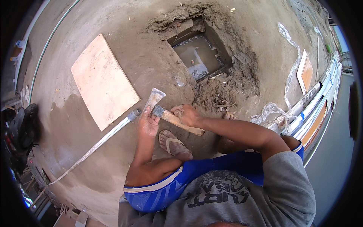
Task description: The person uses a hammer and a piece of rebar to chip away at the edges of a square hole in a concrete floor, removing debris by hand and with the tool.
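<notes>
**Short hatchet slanted across your front, blade up and left**

So your short hatchet with a brown wooden handle and dull grey metal head (173, 119) sits just on your side of the square, mud-rimmed pit (217, 43). Its long axis slants: head upper left, butt lower right, flared cutting edge pointing up and away from you. Your left hand (148, 123) is wrapped loosely at the head. Your right hand (188, 115) is curled at the handle; can't tell how tightly it's clamped. Room-wise, the long pale pipe with a grey end (103, 141) comes right beside your left hand, and bare brown ground (145, 64) separates the flat tan rectangular board (104, 81) from the pit. Blade looks stained, collar dark and rough.
</notes>
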Action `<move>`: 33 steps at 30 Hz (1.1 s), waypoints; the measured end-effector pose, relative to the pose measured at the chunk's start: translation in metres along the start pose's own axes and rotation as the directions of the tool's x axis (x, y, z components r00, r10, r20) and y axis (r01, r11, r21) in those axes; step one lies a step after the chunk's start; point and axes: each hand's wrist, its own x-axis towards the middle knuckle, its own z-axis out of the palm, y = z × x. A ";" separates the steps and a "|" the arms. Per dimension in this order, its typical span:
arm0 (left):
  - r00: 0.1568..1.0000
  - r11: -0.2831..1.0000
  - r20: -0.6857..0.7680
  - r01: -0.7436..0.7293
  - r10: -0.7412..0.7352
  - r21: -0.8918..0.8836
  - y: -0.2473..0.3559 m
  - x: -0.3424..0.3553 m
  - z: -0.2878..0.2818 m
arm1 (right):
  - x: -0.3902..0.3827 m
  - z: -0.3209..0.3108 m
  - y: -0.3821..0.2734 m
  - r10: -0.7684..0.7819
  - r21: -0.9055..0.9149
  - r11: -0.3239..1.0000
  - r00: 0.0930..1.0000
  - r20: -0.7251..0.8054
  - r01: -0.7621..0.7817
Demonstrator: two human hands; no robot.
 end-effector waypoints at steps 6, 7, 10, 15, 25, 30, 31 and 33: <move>0.998 0.991 0.024 0.060 -0.063 0.118 -0.026 -0.008 -0.021 | -0.005 0.040 0.026 0.208 0.351 0.910 0.976 0.066 -0.218; 0.996 0.988 0.051 0.063 -0.071 0.143 -0.026 -0.009 -0.022 | -0.008 0.039 0.021 0.249 0.424 0.861 0.960 0.131 -0.281; 0.995 0.966 0.085 0.029 -0.053 0.257 -0.025 -0.011 -0.029 | -0.022 0.022 -0.011 0.406 0.414 0.792 0.894 0.190 -0.448; 0.953 0.885 -0.303 0.121 0.023 0.449 -0.019 -0.010 -0.035 | -0.018 0.032 0.009 0.426 0.489 0.748 0.890 0.165 -0.449; 0.824 0.828 -0.111 0.560 -0.555 0.015 -0.045 0.003 -0.084 | -0.044 0.049 -0.002 0.081 0.146 0.985 0.995 0.055 -0.089; 0.711 0.569 0.073 0.615 -0.700 -0.546 -0.054 0.028 -0.141 | -0.053 0.039 -0.020 -0.054 0.112 0.993 0.982 0.183 0.034; 0.837 0.842 0.225 0.530 -0.499 -0.101 -0.053 0.026 -0.121 | -0.054 0.035 -0.015 -0.107 0.137 0.987 0.975 0.196 0.081; 0.931 0.927 0.008 0.364 -0.365 -0.089 -0.058 0.010 -0.064 | -0.050 0.028 -0.010 -0.040 0.124 0.992 0.991 0.127 0.024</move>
